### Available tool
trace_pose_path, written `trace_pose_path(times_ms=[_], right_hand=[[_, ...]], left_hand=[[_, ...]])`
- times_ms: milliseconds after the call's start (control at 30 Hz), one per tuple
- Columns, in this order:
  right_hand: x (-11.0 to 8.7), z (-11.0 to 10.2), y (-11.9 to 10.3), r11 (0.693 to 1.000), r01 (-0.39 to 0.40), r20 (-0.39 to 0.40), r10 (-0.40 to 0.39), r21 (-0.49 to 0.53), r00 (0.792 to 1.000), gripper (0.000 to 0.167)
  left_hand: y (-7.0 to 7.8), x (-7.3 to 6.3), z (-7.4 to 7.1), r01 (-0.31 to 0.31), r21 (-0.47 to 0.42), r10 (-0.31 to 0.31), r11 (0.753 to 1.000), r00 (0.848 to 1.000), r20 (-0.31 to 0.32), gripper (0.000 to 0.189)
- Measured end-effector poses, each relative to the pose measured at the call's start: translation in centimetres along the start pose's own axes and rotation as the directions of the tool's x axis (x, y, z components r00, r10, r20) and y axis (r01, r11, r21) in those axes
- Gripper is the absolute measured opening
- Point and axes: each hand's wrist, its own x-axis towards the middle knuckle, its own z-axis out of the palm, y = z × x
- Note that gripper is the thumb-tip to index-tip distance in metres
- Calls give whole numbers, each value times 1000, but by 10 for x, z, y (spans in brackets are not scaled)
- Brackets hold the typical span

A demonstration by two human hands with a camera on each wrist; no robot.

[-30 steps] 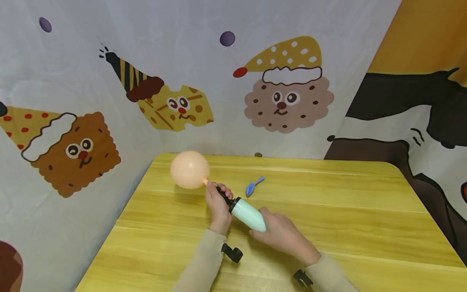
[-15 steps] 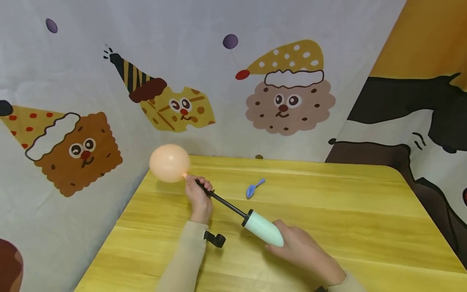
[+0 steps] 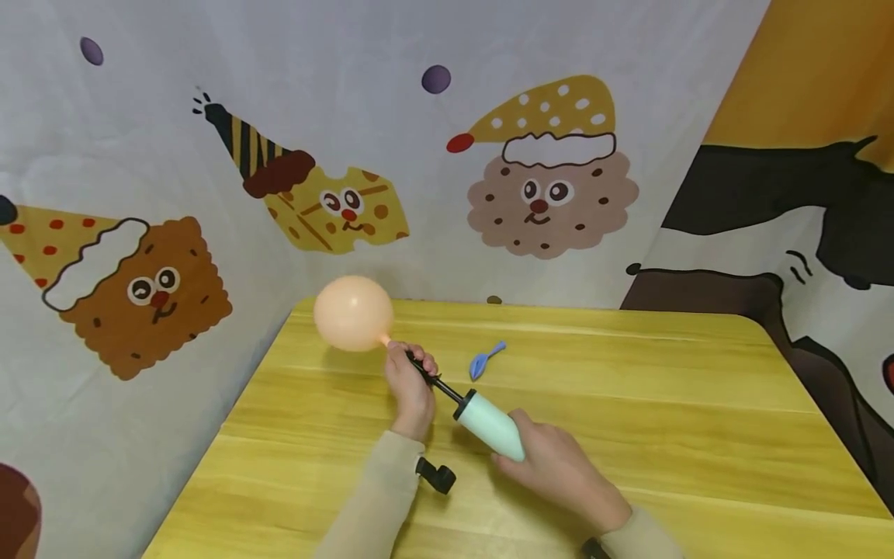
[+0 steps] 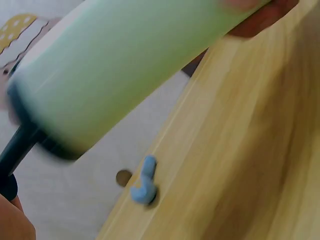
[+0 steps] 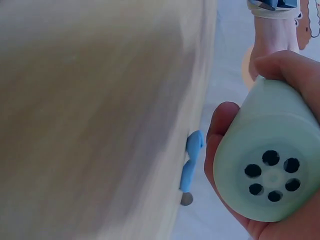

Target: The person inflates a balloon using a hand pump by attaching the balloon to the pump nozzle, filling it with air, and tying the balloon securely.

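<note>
Over the wooden counter (image 3: 663, 404), in the head view, I see the left hand (image 3: 410, 388) with its fingers curled round the black front end (image 3: 423, 370) of a hand pump (image 3: 475, 411), right at the neck of an inflated peach balloon (image 3: 353, 313). The right hand (image 3: 562, 470) has its fingers wrapped round the rear of the pump's pale green barrel (image 3: 492, 427); a short stretch of black rod (image 3: 449, 390) shows ahead of it. A limp blue balloon (image 3: 485, 363) lies on the counter, right of the left hand. From the left wrist I get the barrel, blurred, slanting across the top; too little of the left hand shows there for me to read its fingers. From the right wrist I face the barrel's end with six dark holes (image 5: 270, 158), firmly encircled by fingers and thumb, the blue balloon near the counter's edge.
</note>
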Motion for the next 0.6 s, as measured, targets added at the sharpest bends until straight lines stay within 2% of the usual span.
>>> trace_pose_path(times_ms=[133, 267, 367, 600], right_hand=[[9, -1, -7, 1000, -13, -4, 13, 5, 1000, 49], [14, -2, -11, 1000, -12, 10, 12, 16, 1000, 49], [15, -1, -12, 999, -15, 25, 14, 51, 1000, 51], [11, -1, -10, 979, -51, 96, 32, 196, 995, 57]], left_hand=[[-8, -14, 5, 32, 8, -32, 999, 999, 40, 36], [-13, -23, 6, 45, 34, -46, 998, 998, 49, 37], [-11, -22, 5, 31, 42, -33, 999, 998, 50, 38], [-1, -8, 1, 14, 30, -15, 999, 999, 43, 39]])
